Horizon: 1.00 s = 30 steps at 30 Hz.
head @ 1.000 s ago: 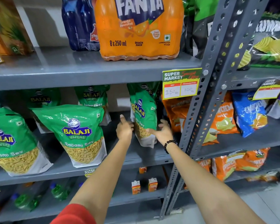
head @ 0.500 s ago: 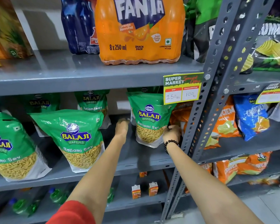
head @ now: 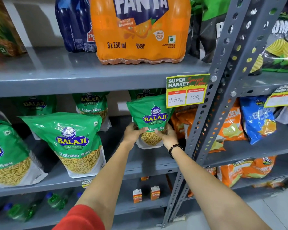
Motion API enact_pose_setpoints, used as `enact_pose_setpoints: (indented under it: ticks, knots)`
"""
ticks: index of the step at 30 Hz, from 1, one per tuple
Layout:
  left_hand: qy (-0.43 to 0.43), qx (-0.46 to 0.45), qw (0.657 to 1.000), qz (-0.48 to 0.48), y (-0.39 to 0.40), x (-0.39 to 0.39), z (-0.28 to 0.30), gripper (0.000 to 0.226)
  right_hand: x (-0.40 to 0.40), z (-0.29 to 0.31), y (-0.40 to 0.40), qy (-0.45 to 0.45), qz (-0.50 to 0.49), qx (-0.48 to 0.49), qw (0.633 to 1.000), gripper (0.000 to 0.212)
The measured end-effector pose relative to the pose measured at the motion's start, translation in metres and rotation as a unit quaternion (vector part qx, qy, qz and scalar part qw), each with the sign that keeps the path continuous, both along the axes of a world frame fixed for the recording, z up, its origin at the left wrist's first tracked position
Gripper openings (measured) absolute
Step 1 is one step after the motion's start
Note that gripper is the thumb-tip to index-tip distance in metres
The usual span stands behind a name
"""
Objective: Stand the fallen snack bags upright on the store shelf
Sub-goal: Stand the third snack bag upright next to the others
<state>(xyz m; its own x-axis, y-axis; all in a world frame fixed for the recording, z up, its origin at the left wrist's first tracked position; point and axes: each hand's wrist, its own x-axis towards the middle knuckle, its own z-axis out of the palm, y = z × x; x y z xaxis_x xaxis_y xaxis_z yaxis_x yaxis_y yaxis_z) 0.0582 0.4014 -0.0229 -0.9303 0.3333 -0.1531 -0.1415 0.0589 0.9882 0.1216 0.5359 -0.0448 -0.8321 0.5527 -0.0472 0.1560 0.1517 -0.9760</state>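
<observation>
A green Balaji Ratlami Sev bag [head: 154,112] stands upright and faces me at the right end of the grey middle shelf [head: 150,165]. My left hand [head: 133,132] grips its lower left side and my right hand [head: 167,135] grips its lower right side, thumbs on the front. Another green bag [head: 145,94] stands right behind it, mostly hidden. Further left, a second green bag [head: 73,140] stands at the shelf front, a third [head: 5,151] sits at the far left, and two more [head: 91,103] stand at the back.
A grey perforated upright post [head: 211,113] rises just right of my right hand, with a price tag [head: 186,90] on the shelf edge above. An orange Fanta pack [head: 140,30] sits on the upper shelf. Orange and blue snack bags [head: 256,118] fill the neighbouring rack.
The green bag turned from side-on to front-facing and now stands upright. Both hands closed onto its lower sides from either side.
</observation>
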Motion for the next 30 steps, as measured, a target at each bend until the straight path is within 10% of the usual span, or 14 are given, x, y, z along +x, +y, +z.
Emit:
enact_pose_setpoints:
  ticks: [30]
  knots:
    - [0.024, -0.045, 0.999, 0.014, -0.036, 0.062, -0.005, 0.044, 0.075, 0.007, -0.034, -0.053, -0.042, 0.094, 0.993, 0.041]
